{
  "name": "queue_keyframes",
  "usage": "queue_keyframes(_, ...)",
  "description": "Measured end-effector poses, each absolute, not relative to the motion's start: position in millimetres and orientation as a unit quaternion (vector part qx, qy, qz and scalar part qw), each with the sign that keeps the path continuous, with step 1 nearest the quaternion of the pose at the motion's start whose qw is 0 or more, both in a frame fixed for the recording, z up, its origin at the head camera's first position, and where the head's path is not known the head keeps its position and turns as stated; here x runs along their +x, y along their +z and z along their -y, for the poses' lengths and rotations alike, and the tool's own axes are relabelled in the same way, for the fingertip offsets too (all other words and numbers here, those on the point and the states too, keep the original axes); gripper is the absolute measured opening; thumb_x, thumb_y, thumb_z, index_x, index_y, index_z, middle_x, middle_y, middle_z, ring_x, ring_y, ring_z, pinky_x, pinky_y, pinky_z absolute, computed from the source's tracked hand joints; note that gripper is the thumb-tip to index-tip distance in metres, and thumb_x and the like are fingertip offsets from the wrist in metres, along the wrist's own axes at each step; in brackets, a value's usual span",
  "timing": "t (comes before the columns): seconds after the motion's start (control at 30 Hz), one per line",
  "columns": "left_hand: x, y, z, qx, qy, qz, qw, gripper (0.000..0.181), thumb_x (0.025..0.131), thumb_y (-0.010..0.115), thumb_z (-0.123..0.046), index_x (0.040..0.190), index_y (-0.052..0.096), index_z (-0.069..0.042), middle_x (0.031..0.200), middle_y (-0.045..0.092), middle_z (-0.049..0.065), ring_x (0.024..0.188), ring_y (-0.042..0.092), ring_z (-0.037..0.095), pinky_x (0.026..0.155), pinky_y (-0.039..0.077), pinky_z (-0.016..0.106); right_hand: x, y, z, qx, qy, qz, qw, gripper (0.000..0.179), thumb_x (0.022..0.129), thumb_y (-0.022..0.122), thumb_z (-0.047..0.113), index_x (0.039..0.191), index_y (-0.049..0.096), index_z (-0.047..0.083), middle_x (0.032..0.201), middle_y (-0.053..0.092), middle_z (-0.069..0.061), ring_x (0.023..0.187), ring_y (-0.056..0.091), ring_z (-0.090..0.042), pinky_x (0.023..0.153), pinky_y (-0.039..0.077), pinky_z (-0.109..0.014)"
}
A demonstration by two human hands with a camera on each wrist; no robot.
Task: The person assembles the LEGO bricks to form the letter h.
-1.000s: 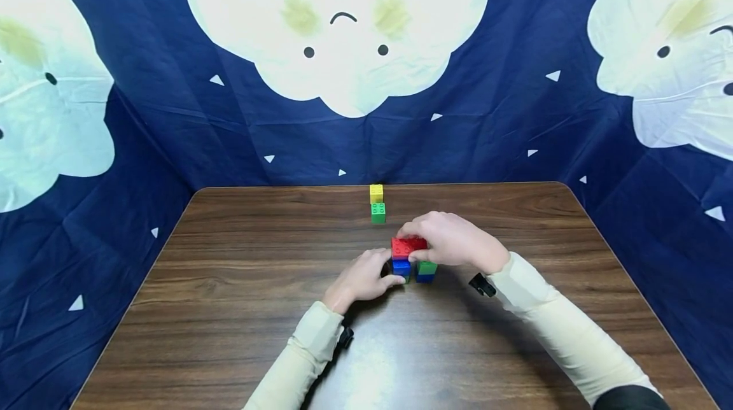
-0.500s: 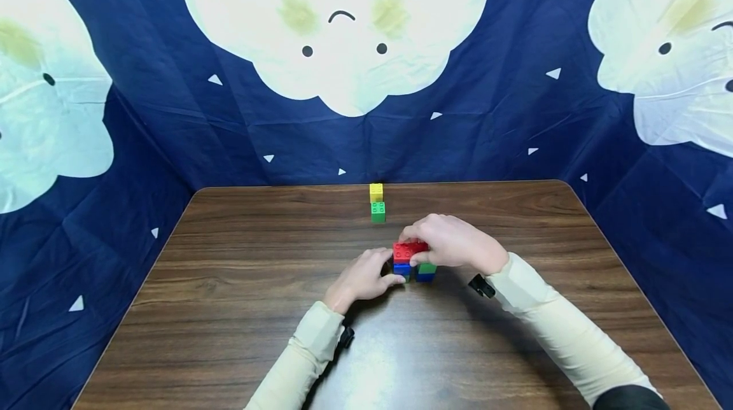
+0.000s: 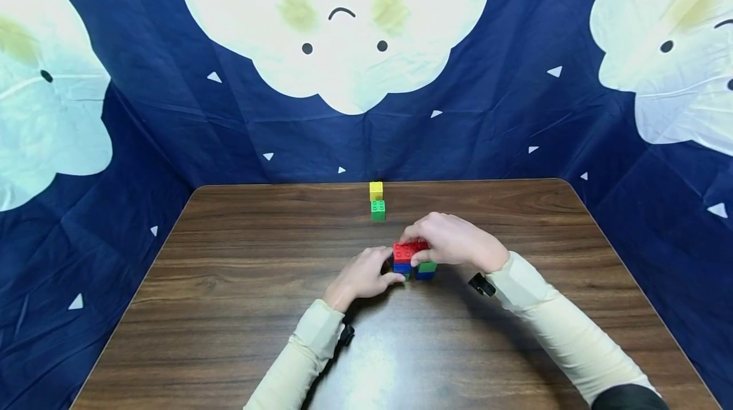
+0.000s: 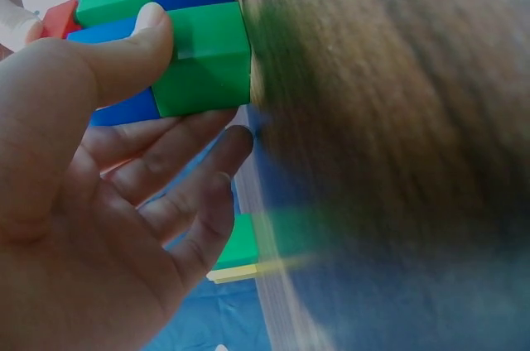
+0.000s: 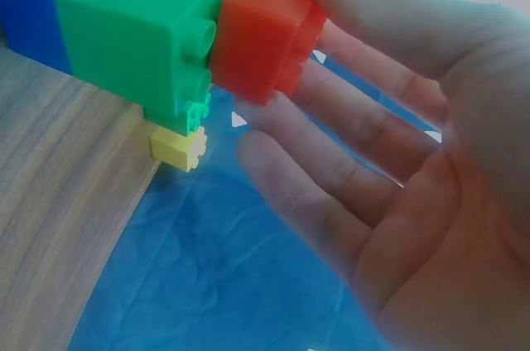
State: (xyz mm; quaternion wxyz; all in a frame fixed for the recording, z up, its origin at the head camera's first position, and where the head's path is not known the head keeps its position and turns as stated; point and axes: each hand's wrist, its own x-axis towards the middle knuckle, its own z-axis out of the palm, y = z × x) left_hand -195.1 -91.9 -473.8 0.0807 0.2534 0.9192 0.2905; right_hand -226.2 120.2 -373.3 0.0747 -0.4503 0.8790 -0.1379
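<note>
Near the middle of the table, my left hand point(image 3: 363, 276) holds a stack of two toy bricks, thumb on the near side and fingers behind. In the left wrist view its lower brick is green point(image 4: 207, 69), its upper one blue point(image 4: 124, 111). A second stack stands just right of it, a green brick point(image 5: 124, 28) over a blue brick point(image 5: 29, 7). My right hand point(image 3: 452, 241) pinches a long red brick point(image 3: 404, 252) between thumb and fingers. This red brick lies across the tops of both stacks, studs up; the hand partly hides it.
Behind the stacks, a small green brick point(image 3: 378, 211) and a yellow brick point(image 3: 376, 191) stand in line near the back edge of the brown wooden table point(image 3: 258, 225). A dark blue cloth point(image 3: 366, 149) with white clouds hangs behind the table and at both sides.
My right hand has lowered the red brick slightly onto the stacks, mostly in the first half second. My left hand stays in place around the left stack.
</note>
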Motion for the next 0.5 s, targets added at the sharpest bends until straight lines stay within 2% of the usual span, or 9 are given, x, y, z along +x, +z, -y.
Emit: queue_keyframes(0.5,-195.1,-471.7,91.1,0.245,0.265,-0.929,0.079,0.038,0.094,0.073,-0.041,0.118,0.068,-0.012,0.105,0.072,0.001,0.091,0.068,0.014,0.08,0.056,0.034,-226.1,-374.4,-120.3,-0.446,-0.141,-0.88,0.076,0.03,0.084,0.085,0.026,0.111,0.075,0.019,0.098,0.075,0.008,0.08,0.067,-0.011,0.071,0.054,-0.029)
